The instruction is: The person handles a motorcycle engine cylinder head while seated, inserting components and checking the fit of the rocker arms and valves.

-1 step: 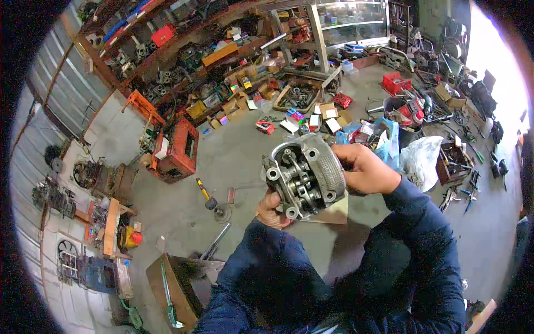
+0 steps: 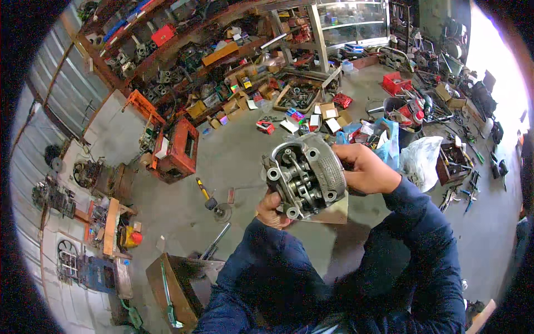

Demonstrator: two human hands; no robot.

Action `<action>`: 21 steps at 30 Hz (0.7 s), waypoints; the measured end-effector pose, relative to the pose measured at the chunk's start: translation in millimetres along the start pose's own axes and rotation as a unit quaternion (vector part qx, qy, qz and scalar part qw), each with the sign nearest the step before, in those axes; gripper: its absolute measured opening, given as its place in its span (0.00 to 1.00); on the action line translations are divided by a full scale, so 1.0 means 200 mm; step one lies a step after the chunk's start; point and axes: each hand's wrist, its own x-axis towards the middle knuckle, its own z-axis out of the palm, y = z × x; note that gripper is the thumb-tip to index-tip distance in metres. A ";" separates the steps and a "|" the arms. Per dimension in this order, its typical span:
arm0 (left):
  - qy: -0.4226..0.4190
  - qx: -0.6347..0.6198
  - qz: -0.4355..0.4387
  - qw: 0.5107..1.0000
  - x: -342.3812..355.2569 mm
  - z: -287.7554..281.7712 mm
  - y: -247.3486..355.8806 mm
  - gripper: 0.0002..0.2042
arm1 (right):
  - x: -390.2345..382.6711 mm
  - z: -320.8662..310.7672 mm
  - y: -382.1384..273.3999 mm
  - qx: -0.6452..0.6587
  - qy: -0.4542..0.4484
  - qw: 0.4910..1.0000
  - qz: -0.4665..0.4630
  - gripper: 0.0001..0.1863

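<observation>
A grey metal engine cylinder head (image 2: 306, 177) is held up above the floor, its open side facing me and its rocker arms and round bolt holes showing. My left hand (image 2: 271, 210) grips it at the lower left, with the thumb on the near edge and the other fingers mostly hidden beneath. At the upper right, my right hand (image 2: 367, 168) is closed against its finned side, and some fingertips are hidden behind the metal. Below the part, a flat piece of cardboard (image 2: 332, 214) shows on the floor.
A yellow-and-black hammer (image 2: 206, 195) lies on the floor to the left, near a red metal stand (image 2: 181, 150). Small boxes (image 2: 332, 124) and a clear plastic bag (image 2: 421, 158) lie beyond my hands. Hand tools (image 2: 470, 195) are scattered at right; a wooden box (image 2: 175, 295) stands near left.
</observation>
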 end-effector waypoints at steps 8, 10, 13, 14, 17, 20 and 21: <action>0.019 0.022 -0.017 0.999 0.01 0.01 0.02 0.50 | 0.00 0.00 0.04 0.033 -0.002 0.999 0.019 0.17; 0.006 0.014 -0.021 1.000 0.01 0.00 0.02 0.49 | 0.00 -0.01 0.04 0.061 -0.013 0.997 0.034 0.18; 0.019 0.051 -0.039 0.998 -0.01 -0.03 0.03 0.49 | 0.00 -0.01 0.03 0.085 -0.013 0.996 0.035 0.19; 0.009 0.048 -0.039 0.998 -0.02 -0.04 0.04 0.49 | 0.00 -0.01 0.04 0.086 -0.013 0.996 0.035 0.19; -0.018 0.042 -0.042 0.998 -0.01 -0.07 0.03 0.49 | -0.01 -0.02 0.06 0.096 -0.007 0.995 0.029 0.19; -0.034 0.045 -0.043 0.997 -0.01 -0.07 0.03 0.48 | -0.01 -0.02 0.06 0.099 -0.011 0.994 0.034 0.20; -0.035 0.048 -0.042 0.997 -0.01 -0.07 0.04 0.47 | 0.00 -0.02 0.06 0.098 -0.013 0.995 0.030 0.20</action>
